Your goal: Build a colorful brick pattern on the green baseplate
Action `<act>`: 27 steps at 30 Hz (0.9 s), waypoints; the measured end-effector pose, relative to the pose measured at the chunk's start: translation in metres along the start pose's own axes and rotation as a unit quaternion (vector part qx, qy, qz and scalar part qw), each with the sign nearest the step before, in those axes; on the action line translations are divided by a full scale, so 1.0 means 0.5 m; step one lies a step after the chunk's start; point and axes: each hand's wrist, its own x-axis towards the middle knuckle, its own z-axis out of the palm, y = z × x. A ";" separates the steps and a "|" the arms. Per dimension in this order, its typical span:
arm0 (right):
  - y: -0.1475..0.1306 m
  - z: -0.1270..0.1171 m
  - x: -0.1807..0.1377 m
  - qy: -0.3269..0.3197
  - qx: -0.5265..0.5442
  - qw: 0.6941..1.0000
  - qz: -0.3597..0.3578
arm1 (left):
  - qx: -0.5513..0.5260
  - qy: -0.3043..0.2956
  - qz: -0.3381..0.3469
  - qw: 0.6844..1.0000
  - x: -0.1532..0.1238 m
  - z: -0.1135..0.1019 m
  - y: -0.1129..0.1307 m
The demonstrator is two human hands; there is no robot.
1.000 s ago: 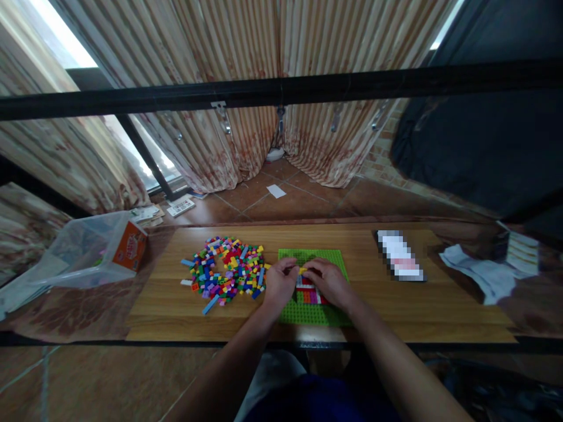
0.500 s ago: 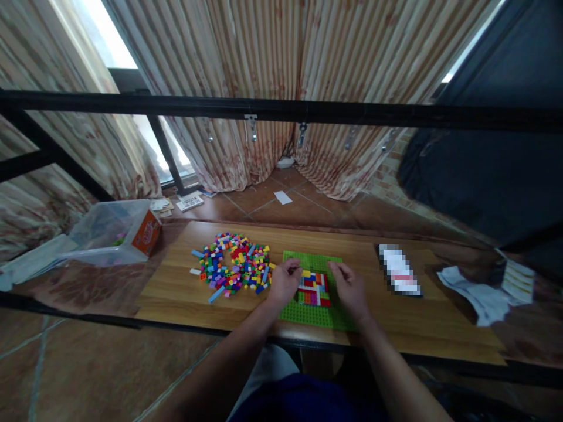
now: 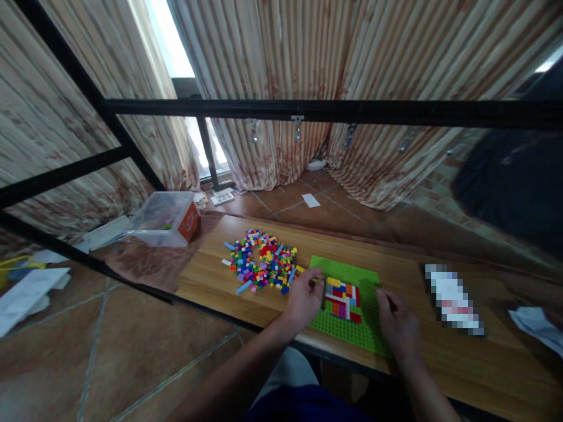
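Note:
A green studded baseplate (image 3: pixel 345 266) lies on the wooden table, with a flat block of joined toy bricks (image 3: pixel 343 300) in red, white, yellow, blue, orange and pink on it. My left hand (image 3: pixel 303 299) is over the plate's left edge, beside the brick block. Its fingers are curled into a pinch, and whatever they hold is hidden. My right hand (image 3: pixel 399 322) sits at the plate's right edge, a little away from the block. There the thumb and fingers are drawn together, and I cannot make out anything between them. Left of the plate spreads a pile of loose bricks (image 3: pixel 264 261).
A phone-like object with a blurred screen (image 3: pixel 455 302) lies right of the plate, with crumpled paper (image 3: pixel 536 328) farther right. A clear plastic bin (image 3: pixel 165 220) stands beyond the table's left end. A black metal bar (image 3: pixel 264 108) crosses in front of the curtains.
The view has turned left, so the table and bricks appear farther right. My right hand has moved away from the brick block to the plate's right edge. My left hand stays beside the block.

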 end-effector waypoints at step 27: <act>0.026 0.005 -0.003 0.001 -0.057 0.998 -0.017 | 0.422 0.084 -0.133 0.893 0.106 -0.347 -0.041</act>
